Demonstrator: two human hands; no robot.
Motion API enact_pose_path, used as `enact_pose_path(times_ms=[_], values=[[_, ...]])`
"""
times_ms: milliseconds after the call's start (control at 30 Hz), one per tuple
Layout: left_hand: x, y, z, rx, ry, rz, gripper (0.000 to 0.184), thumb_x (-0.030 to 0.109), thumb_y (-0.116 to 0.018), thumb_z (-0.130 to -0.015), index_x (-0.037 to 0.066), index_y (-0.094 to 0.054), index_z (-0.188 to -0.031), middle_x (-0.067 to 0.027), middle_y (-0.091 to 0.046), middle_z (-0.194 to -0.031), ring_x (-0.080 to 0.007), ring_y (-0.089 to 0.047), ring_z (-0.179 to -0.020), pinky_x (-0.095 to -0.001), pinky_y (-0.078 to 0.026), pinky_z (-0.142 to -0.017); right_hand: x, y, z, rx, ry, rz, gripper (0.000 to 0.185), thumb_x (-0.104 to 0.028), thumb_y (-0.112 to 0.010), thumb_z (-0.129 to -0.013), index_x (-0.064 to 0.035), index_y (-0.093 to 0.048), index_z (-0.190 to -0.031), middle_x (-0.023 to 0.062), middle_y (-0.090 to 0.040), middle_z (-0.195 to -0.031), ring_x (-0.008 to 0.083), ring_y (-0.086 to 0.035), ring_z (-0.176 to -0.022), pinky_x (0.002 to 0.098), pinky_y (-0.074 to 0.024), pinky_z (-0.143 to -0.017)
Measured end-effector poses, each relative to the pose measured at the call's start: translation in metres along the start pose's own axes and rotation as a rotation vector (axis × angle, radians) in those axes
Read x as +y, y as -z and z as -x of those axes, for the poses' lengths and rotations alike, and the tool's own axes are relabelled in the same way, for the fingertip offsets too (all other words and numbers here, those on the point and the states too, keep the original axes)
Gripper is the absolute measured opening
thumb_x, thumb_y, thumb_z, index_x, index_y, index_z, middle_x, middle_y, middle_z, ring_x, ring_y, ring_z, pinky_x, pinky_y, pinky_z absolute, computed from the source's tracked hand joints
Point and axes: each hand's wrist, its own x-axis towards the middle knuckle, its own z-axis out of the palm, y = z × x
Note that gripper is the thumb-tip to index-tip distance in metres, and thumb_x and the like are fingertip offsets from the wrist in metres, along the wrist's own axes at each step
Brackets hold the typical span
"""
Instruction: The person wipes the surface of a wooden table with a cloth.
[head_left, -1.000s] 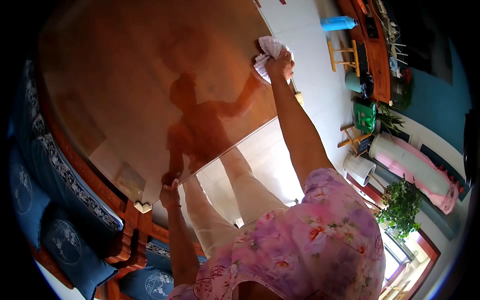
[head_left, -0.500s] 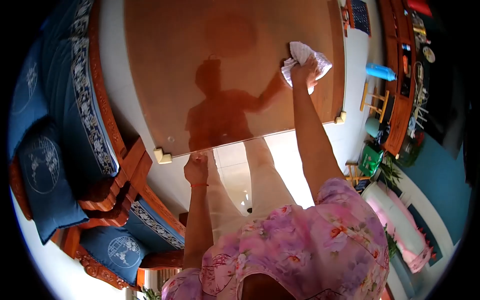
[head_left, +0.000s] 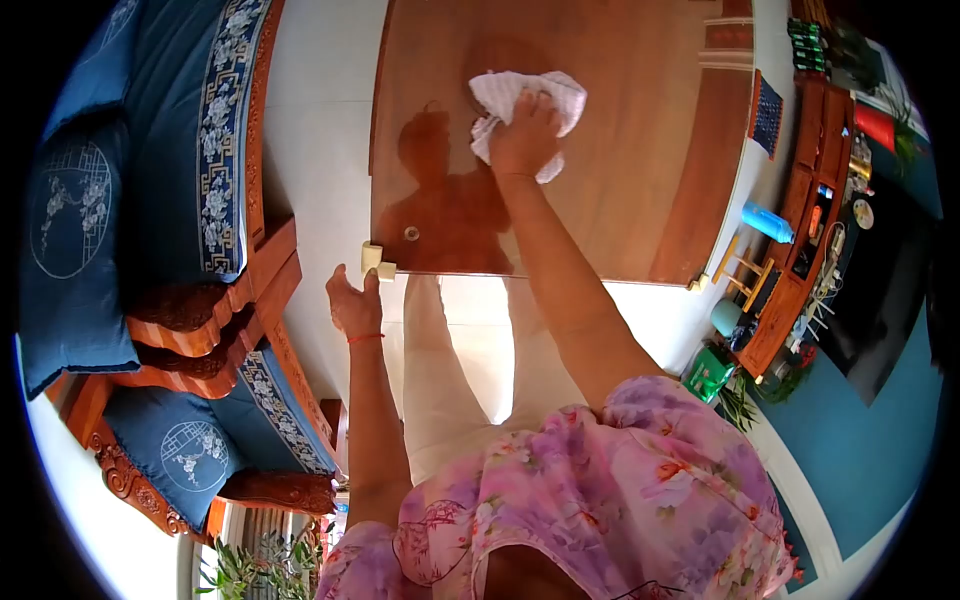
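My right hand (head_left: pixel 527 138) presses a crumpled white cloth (head_left: pixel 566 98) onto the brown glossy tabletop (head_left: pixel 620 180), its fingers bent over the fabric. The cloth bunches out on both sides of the hand. My left hand (head_left: pixel 355 305), with a red string at the wrist, is beside the table's near left corner. Its thumb and forefinger are apart and nothing shows in them. A cream corner guard (head_left: pixel 372 260) is just beyond its fingertips; whether they touch it I cannot tell. On the tabletop near that corner is a small round spot (head_left: pixel 411 233).
A carved wooden sofa with blue cushions (head_left: pixel 75 240) stands on the left. To the right are a wooden cabinet (head_left: pixel 790 270), a blue bottle (head_left: pixel 767 222), a small stool (head_left: pixel 745 275) and a green bag (head_left: pixel 708 370). Another corner guard (head_left: pixel 698 283) covers the near right corner.
My right hand has moved the cloth leftward across the tabletop from near its right edge. My left hand has shifted left to the corner guard and its fingers have opened. The view has turned right.
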Motion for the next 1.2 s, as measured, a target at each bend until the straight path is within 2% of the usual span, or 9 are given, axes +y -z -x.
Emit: enact_pose_path(times_ms=[200, 233, 367, 500, 767, 900, 967, 1067, 1200], values=[[0.002, -0.011, -0.013, -0.131, 0.08, -0.02, 0.058, 0.04, -0.068, -0.077, 0.002, -0.054, -0.12, -0.0173, -0.055, -0.12, -0.0325, -0.055, -0.109, -0.041, -0.044, -0.09, -0.08, 0.008, 0.039, -0.022, 0.183, -0.114, 0.042, -0.016, -0.061, -0.072, -0.0157, -0.059, -0.114, 0.0082, -0.048, -0.13, 0.0359, -0.045, -0.113, 0.0504, -0.0443, -0.079], [0.001, -0.013, -0.014, -0.159, 0.078, -0.014, 0.058, 0.039, -0.067, -0.078, 0.002, -0.053, -0.12, -0.0166, -0.055, -0.121, -0.0327, -0.055, -0.109, -0.0415, -0.044, -0.091, -0.091, 0.0, 0.045, 0.035, 0.194, -0.259, 0.028, -0.017, -0.052, -0.082, -0.0144, -0.059, -0.108, 0.0071, -0.05, -0.125, 0.0334, -0.044, -0.114, 0.0505, -0.0398, -0.075], [0.003, -0.019, -0.014, -0.175, 0.037, 0.05, 0.04, 0.036, -0.065, -0.079, 0.006, -0.061, -0.106, -0.0166, -0.065, -0.098, -0.0326, -0.062, -0.092, -0.0406, -0.048, -0.078, -0.115, 0.005, 0.076, -0.05, 0.301, -0.368, 0.028, -0.018, -0.053, -0.08, -0.0145, -0.059, -0.107, 0.0068, -0.049, -0.126, 0.0313, -0.044, -0.115, 0.0497, -0.0374, -0.08], [0.001, -0.027, -0.012, -0.121, -0.058, -0.032, 0.029, 0.03, -0.061, -0.081, 0.008, -0.059, -0.101, -0.0173, -0.062, -0.097, -0.0368, -0.06, -0.088, -0.0449, -0.047, -0.075, -0.09, 0.021, 0.092, -0.139, 0.467, -0.418, 0.029, -0.017, -0.053, -0.079, -0.0143, -0.059, -0.108, 0.0062, -0.05, -0.125, 0.0297, -0.044, -0.115, 0.0487, -0.0364, -0.083], [-0.009, -0.033, -0.017, -0.112, -0.165, -0.171, 0.029, 0.031, -0.057, -0.084, 0.009, -0.06, -0.103, -0.0182, -0.064, -0.091, -0.038, -0.062, -0.08, -0.0445, -0.049, -0.066, 0.063, 0.046, 0.064, -0.249, 0.191, -0.359, 0.053, -0.012, -0.065, -0.066, -0.0163, -0.057, -0.118, 0.007, -0.049, -0.129, 0.0307, -0.044, -0.117, 0.047, -0.0391, -0.087], [-0.024, -0.039, -0.026, -0.101, -0.227, -0.217, 0.036, 0.034, -0.054, -0.087, 0.006, -0.06, -0.109, -0.0193, -0.064, -0.095, -0.038, -0.062, -0.085, -0.0445, -0.048, -0.069, 0.152, 0.044, 0.042, -0.164, 0.047, -0.163, 0.053, -0.014, -0.064, -0.067, -0.0176, -0.055, -0.119, 0.0046, -0.044, -0.132, 0.0302, -0.04, -0.12, 0.05, -0.0386, -0.089], [-0.015, -0.037, -0.026, -0.157, -0.094, -0.336, 0.039, 0.037, -0.052, -0.087, 0.005, -0.059, -0.11, -0.0197, -0.064, -0.096, -0.0384, -0.061, -0.087, -0.0447, -0.048, -0.07, 0.193, 0.054, 0.024, -0.303, -0.106, -0.108, 0.057, -0.015, -0.063, -0.071, -0.0195, -0.051, -0.127, 0.0022, -0.037, -0.138, 0.0279, -0.034, -0.127, 0.0521, -0.0362, -0.095], [-0.028, -0.042, -0.036, -0.132, -0.122, -0.445, 0.042, 0.04, -0.049, -0.088, 0.007, -0.06, -0.11, -0.0202, -0.065, -0.089, -0.0379, -0.063, -0.08, -0.0451, -0.049, -0.066, 0.259, 0.05, 0.012, -0.247, -0.216, -0.045, 0.059, -0.02, -0.062, -0.074, -0.0222, -0.047, -0.131, -0.0024, -0.035, -0.14, 0.0257, -0.033, -0.128, 0.0529, -0.035, -0.097], [-0.03, -0.04, -0.039, -0.09, -0.24, -0.468, 0.044, 0.043, -0.047, -0.09, 0.009, -0.058, -0.115, -0.0177, -0.067, -0.085, -0.0343, -0.065, -0.072, -0.0436, -0.05, -0.061, 0.366, 0.025, 0.01, -0.014, -0.208, -0.054, 0.06, -0.021, -0.061, -0.074, -0.0199, -0.045, -0.133, 0.0057, -0.042, -0.138, 0.0299, -0.039, -0.125, 0.0526, -0.0341, -0.099]])
